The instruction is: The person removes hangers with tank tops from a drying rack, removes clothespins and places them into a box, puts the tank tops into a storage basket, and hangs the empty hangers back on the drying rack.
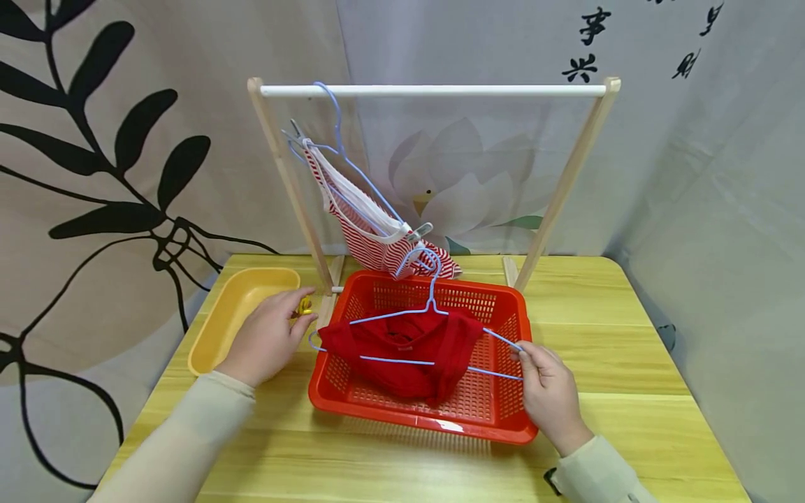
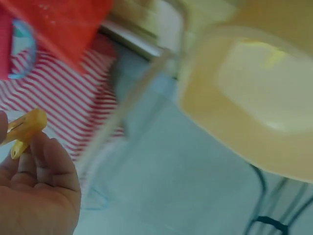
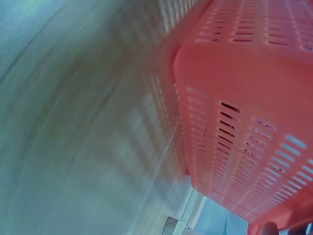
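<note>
My left hand (image 1: 267, 335) pinches a small yellow clothespin (image 2: 28, 128) between thumb and fingers, just left of the basket. A red garment (image 1: 402, 353) lies draped over a light blue hanger (image 1: 402, 361) above the red basket (image 1: 424, 425). The hanger's hook points up toward the rack. With thumb and fingertips, my right hand (image 1: 553, 388) holds the right end of this hanger at the basket's right rim. In the right wrist view, the basket's slotted outer wall (image 3: 254, 88) fills much of the picture and only fingertips show at the bottom edge.
A rack with a white bar (image 1: 465, 91) and wooden legs stands behind the basket. From it hangs a blue hanger with a red-and-white striped garment (image 1: 377, 244), clipped at both ends. The yellow tray (image 1: 210, 328) sits at the table's left, beside my left hand.
</note>
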Demonstrator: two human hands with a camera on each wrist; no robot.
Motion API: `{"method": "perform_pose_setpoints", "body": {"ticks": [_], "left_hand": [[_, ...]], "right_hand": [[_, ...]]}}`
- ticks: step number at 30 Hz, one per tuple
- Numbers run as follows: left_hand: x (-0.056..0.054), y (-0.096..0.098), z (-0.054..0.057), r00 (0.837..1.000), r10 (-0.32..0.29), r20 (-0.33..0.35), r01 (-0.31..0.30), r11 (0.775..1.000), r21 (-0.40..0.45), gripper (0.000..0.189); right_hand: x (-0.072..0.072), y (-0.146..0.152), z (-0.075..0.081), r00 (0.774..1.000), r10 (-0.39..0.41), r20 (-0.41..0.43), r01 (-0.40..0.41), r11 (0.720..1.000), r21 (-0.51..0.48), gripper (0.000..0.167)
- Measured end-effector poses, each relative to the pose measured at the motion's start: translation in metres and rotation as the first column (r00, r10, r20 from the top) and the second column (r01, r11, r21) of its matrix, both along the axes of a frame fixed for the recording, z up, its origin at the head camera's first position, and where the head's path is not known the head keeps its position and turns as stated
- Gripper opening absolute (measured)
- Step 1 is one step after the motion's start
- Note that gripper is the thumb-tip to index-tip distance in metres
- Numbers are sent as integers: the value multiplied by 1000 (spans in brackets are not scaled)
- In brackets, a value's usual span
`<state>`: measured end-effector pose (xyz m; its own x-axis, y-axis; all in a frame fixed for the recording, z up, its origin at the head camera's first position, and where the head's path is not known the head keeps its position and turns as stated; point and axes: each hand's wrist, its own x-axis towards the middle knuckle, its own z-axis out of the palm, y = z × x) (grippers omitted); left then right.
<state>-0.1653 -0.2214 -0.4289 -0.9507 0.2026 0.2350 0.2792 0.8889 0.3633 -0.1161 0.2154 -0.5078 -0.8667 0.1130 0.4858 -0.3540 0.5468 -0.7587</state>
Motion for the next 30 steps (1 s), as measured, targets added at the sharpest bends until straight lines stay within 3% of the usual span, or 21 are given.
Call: {"method": "perform_pose_setpoints", "body": {"ticks": [7, 16, 24, 30], "left_hand": [[-2, -42, -13, 989, 113, 94, -107, 991, -75, 49], [-4, -86, -37, 945, 193, 264, -163, 978, -131, 53], [-1, -102, -55, 923, 216, 318, -172, 972, -160, 51], [0, -108, -67, 906, 227, 356, -192, 972, -133, 51]], "right_hand": [[0, 1, 0, 1000, -1, -3, 1, 1000, 8, 18], [0, 1, 0, 1000, -5, 0, 5, 1000, 9, 17], [-1, 0, -2, 1000, -4, 15, 4, 1000, 20, 18], [0, 0, -1, 1000, -8, 24, 8, 999, 36, 19]]}}
